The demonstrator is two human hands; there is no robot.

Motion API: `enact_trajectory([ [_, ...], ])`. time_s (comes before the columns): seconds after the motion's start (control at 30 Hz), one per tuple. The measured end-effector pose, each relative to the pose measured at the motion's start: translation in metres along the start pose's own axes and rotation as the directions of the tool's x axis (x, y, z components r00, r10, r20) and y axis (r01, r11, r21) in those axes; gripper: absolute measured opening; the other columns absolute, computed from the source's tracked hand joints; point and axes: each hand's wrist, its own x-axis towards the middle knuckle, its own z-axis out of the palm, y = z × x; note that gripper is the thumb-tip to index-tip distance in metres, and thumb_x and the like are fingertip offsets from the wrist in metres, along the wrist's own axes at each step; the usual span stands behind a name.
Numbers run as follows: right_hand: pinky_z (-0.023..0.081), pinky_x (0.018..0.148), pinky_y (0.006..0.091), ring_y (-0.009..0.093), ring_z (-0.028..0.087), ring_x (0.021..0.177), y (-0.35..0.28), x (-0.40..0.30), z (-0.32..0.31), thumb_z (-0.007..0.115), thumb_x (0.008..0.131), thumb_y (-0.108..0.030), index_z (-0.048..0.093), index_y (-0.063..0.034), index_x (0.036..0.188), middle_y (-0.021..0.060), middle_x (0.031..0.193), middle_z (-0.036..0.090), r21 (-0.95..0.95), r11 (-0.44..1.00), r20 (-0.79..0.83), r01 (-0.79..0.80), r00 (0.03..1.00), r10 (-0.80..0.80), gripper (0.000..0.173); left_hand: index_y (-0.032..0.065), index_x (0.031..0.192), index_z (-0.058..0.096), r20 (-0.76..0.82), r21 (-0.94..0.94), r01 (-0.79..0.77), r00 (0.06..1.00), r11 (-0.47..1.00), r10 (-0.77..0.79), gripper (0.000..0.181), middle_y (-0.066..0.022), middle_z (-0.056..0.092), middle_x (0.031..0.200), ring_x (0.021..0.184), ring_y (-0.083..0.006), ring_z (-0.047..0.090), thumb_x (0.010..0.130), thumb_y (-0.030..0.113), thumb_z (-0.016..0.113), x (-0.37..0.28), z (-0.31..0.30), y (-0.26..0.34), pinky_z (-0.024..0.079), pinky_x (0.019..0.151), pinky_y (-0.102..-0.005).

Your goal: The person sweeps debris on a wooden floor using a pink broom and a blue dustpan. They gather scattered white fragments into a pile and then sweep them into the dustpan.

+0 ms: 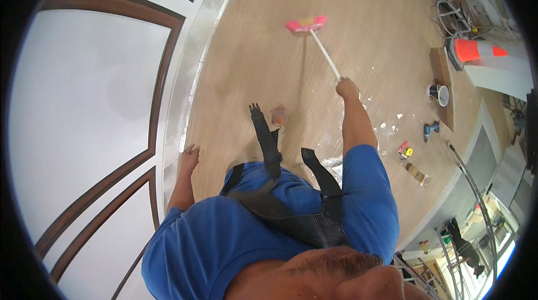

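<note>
My right hand grips the white handle of a broom, arm stretched forward. Its pink and yellow head rests on the wood-look floor ahead of me and looks blurred. My left hand hangs low beside the wall's base, fingers partly curled; whether anything small is in it cannot be made out. White chips and dust lie on the floor to my right. A black support belt hangs unfastened around my waist, and one bare foot shows past it.
On the left runs a white wall with brown moulding. To the right lie a cordless drill, a tape measure, a bucket, a traffic cone and tangled cables. A person in dark clothes is near ladders.
</note>
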Motion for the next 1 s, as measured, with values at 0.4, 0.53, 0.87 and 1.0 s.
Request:
enact_trajectory([
  [0.4,0.049,0.086,0.0454,0.036,0.061,0.102,0.263,-0.336,0.038,0.048,0.088,-0.019,0.06,-0.0088,0.117,0.019,0.11,0.063,-0.104,0.929,0.22,-0.356,0.903,0.37,0.033,-0.0017,0.125,0.054,0.194,0.225,-0.534,0.844,0.815,0.499,0.057,-0.0237,0.065,0.105,0.1,-0.0309,0.062,0.082,0.035,0.063,0.08,0.103,0.139,0.047,0.087,-0.0365],
  [0.53,0.05,0.083,0.0452,0.037,0.062,0.097,0.331,-0.448,0.095,0.05,0.087,-0.021,0.061,-0.0085,0.116,0.0202,0.106,0.064,-0.037,0.881,0.233,-0.472,0.853,0.467,0.033,-0.0018,0.126,0.052,0.246,0.172,-0.531,0.839,0.83,0.486,0.057,-0.024,0.064,0.108,0.103,-0.0312,0.061,0.083,0.034,0.063,0.056,0.146,0.182,0.046,0.09,-0.0361],
  [0.87,0.054,0.062,0.0388,0.031,0.068,0.073,0.327,-0.585,0.122,0.061,0.084,-0.02,0.062,-0.0089,0.12,0.0238,0.084,0.067,0.619,0.549,0.207,-0.562,0.791,0.576,0.038,-0.004,0.129,0.05,0.508,0.446,-0.474,0.833,0.759,0.221,0.063,-0.0216,0.067,0.097,0.087,-0.026,0.065,0.084,0.037,0.064,-0.02,0.222,0.15,0.051,0.076,-0.0315],
  [1.0,0.051,0.077,0.0381,0.034,0.066,0.09,0.335,-0.495,0.128,0.059,0.086,-0.023,0.059,-0.0049,0.122,0.0271,0.098,0.065,0.701,0.591,0.038,-0.4,0.848,0.529,0.04,-0.0049,0.128,0.05,0.635,0.476,-0.593,0.743,0.65,0.212,0.062,-0.02,0.068,0.092,0.081,-0.0256,0.066,0.084,0.037,0.064,0.022,0.232,0.146,0.052,0.07,-0.0304],
])
